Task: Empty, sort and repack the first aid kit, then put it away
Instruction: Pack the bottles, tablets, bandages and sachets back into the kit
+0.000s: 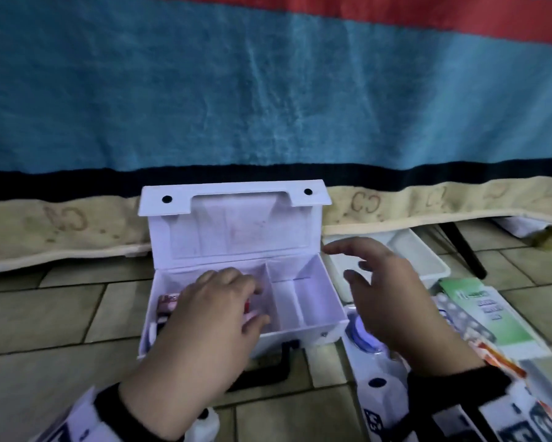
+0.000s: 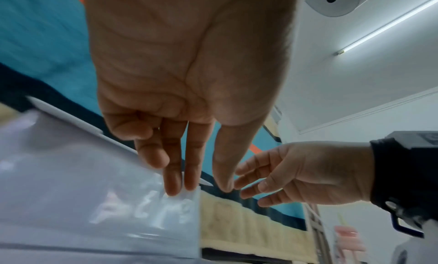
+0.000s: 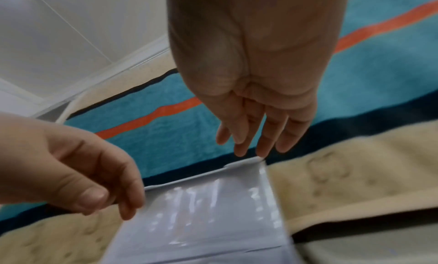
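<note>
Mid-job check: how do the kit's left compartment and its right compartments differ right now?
The left compartment holds small packets, and the left hand reaches over it. The right compartments look empty, with no hand in them; the right hand hovers open beside the box. Both belong to the open white kit.

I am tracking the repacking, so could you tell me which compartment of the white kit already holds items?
The large left compartment, under the left hand; the right compartments look bare.
</note>
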A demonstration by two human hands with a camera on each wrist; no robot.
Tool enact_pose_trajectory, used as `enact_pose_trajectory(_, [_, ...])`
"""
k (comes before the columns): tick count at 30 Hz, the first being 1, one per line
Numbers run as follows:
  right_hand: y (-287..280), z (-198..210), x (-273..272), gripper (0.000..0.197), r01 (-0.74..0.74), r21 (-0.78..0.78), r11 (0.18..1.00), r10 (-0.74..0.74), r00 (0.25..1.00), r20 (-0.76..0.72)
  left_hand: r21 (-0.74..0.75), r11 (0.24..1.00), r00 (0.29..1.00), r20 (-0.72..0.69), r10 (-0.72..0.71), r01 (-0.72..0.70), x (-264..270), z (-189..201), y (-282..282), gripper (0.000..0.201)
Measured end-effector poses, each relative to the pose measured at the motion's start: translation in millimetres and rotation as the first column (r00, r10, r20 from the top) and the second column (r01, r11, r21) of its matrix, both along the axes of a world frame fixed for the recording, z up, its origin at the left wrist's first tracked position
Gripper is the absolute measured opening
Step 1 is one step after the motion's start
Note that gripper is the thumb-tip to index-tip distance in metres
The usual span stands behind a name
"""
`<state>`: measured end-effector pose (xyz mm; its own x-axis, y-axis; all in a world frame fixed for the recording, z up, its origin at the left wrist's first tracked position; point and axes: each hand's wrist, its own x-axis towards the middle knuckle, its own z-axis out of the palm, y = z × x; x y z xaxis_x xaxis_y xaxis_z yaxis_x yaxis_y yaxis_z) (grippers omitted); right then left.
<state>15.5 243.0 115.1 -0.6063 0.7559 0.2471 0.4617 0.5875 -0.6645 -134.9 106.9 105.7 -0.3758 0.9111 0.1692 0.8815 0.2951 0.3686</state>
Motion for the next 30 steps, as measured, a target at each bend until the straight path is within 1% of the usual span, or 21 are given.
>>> enact_pose_trajectory(2, [14.7, -1.6, 34.7, 0.046, 0.124, 0.020, 0.992, -0.123, 0.992, -0.020, 0.006, 0.995, 0.995, -0.006, -0.102, 0.102, 23.8, -2.5, 21.3, 0.032])
enact_pose_trajectory(4, [26.5, -7.1, 66.7, 0.050, 0.207, 0.014, 0.978, -0.207, 0.978, -0.008, -0.033, 0.981, 0.981, -0.030, -0.190, 0.189, 47.4, -9.1, 45.9, 0.037])
enact_pose_trajectory(6, [33.0, -13.9, 93.1, 0.051, 0.240, 0.009, 0.971, -0.241, 0.971, 0.016, -0.100, 0.963, 0.962, -0.082, -0.259, 0.251, 69.2, -16.1, 72.2, 0.038])
enact_pose_trajectory(8, [37.4, -20.4, 113.6, 0.047, 0.256, 0.007, 0.967, -0.257, 0.966, 0.025, -0.177, 0.942, 0.937, -0.155, -0.312, 0.284, 87.6, -23.8, 95.5, 0.038])
enact_pose_trajectory(10, [42.3, -25.4, 129.4, 0.040, 0.265, -0.012, 0.964, -0.264, 0.964, 0.027, -0.259, 0.919, 0.912, -0.206, -0.355, 0.299, 102.1, -31.2, 114.1, 0.037])
enact_pose_trajectory(12, [46.7, -28.5, 139.2, 0.037, 0.269, -0.024, 0.963, -0.268, 0.963, 0.034, -0.336, 0.900, 0.891, -0.258, -0.373, 0.279, 112.5, -38.6, 127.2, 0.037])
enact_pose_trajectory(14, [47.8, -32.1, 143.2, 0.035, 0.250, -0.024, 0.968, -0.249, 0.967, 0.057, -0.401, 0.888, 0.884, -0.300, -0.358, 0.224, 120.5, -45.4, 135.3, 0.035])
enact_pose_trajectory(16, [45.4, -34.5, 141.1, 0.026, 0.201, 0.004, 0.980, -0.200, 0.972, 0.123, -0.429, 0.888, 0.892, -0.319, -0.320, 0.165, 126.9, -51.5, 139.8, 0.033])
enact_pose_trajectory(19, [37.9, -38.0, 129.4, 0.018, 0.098, 0.040, 0.994, -0.105, 0.960, 0.258, -0.428, 0.895, 0.915, -0.296, -0.273, 0.129, 131.2, -53.5, 139.6, 0.033])
enact_pose_trajectory(21, [33.0, -41.9, 116.7, 0.021, 0.032, 0.111, 0.993, -0.072, 0.922, 0.382, -0.399, 0.909, 0.935, -0.260, -0.242, 0.124, 129.6, -50.5, 135.6, 0.024])
enact_pose_trajectory(23, [29.4, -47.0, 104.0, 0.022, -0.018, 0.178, 0.984, -0.069, 0.881, 0.468, -0.358, 0.927, 0.952, -0.229, -0.202, 0.110, 124.9, -43.1, 130.2, 0.017])
enact_pose_trajectory(25, [23.0, -47.7, 93.4, 0.020, -0.021, 0.185, 0.983, -0.086, 0.828, 0.553, -0.317, 0.943, 0.969, -0.180, -0.168, 0.105, 117.8, -35.9, 125.2, 0.022])
enact_pose_trajectory(26, [18.3, -44.7, 88.1, 0.014, -0.023, 0.194, 0.981, -0.098, 0.804, 0.587, -0.295, 0.950, 0.979, -0.138, -0.152, 0.106, 114.4, -32.5, 122.9, 0.026])
enact_pose_trajectory(27, [14.0, -41.5, 83.4, 0.012, -0.015, 0.206, 0.979, -0.115, 0.788, 0.605, -0.268, 0.957, 0.987, -0.085, -0.139, 0.111, 111.4, -28.4, 120.3, 0.029])
enact_pose_trajectory(29, [8.4, -44.5, 79.3, 0.033, -0.058, 0.182, 0.982, -0.067, 0.785, 0.616, -0.198, 0.972, 0.992, 0.008, -0.126, 0.125, 107.2, -21.2, 115.2, 0.026])
enact_pose_trajectory(30, [11.3, -55.2, 76.7, 0.038, -0.079, 0.172, 0.982, -0.039, 0.805, 0.592, -0.160, 0.979, 0.992, 0.040, -0.122, 0.127, 105.8, -18.3, 112.4, 0.025])
